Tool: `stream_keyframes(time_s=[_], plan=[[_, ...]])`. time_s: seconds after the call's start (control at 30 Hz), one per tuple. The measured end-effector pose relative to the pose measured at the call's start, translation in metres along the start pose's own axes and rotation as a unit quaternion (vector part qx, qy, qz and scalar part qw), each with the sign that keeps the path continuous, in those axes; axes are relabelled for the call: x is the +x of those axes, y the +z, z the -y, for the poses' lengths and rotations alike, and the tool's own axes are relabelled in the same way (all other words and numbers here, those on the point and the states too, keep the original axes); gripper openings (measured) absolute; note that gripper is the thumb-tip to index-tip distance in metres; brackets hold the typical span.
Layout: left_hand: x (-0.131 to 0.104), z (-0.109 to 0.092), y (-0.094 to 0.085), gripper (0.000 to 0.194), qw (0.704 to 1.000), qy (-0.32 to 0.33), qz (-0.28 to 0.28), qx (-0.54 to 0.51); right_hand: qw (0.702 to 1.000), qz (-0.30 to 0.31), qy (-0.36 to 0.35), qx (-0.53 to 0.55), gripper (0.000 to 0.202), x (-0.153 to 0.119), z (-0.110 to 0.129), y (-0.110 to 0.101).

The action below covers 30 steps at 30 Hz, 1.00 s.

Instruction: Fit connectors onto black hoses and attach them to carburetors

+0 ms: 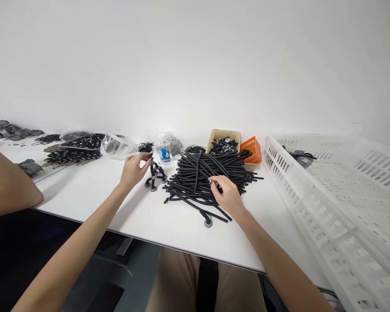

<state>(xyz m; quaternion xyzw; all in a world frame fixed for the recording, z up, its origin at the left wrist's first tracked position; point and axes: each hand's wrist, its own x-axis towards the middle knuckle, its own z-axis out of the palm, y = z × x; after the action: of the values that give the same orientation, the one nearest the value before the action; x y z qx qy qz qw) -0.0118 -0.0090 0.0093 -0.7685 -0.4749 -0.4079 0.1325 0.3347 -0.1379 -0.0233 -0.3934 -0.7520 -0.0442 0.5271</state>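
Observation:
My left hand (pixel 134 170) is closed in a pinch at the top of a small cluster of black pieces with grey round ends (pixel 154 177) standing on the table. Whatever sits between its fingertips is too small to make out. Over the front right of a big pile of black tubes (pixel 211 167), my right hand (pixel 228 195) has its thumb and fingers curled together; I cannot tell whether a tube is in them. A single short black piece with a grey disc end (pixel 207 221) lies in front of the pile, near the table edge.
Behind the pile are a beige bin (pixel 211 138) of black and grey parts and an orange basket (pixel 254 149). A clear bottle (pixel 164 149) stands left of them. A large white crate (pixel 307 203) flanks the right. Another person's arm (pixel 11 184) rests at left, near more black parts (pixel 71 154).

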Motion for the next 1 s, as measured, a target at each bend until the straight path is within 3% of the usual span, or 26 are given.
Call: stream_keyframes(time_s=[1.0], plan=[[0.0004, 0.0004, 0.0018, 0.025, 1.000, -0.018, 0.007, -0.016, 1.000, 0.011, 0.008, -0.002, 0.019, 0.0004, 0.0000, 0.0005]])
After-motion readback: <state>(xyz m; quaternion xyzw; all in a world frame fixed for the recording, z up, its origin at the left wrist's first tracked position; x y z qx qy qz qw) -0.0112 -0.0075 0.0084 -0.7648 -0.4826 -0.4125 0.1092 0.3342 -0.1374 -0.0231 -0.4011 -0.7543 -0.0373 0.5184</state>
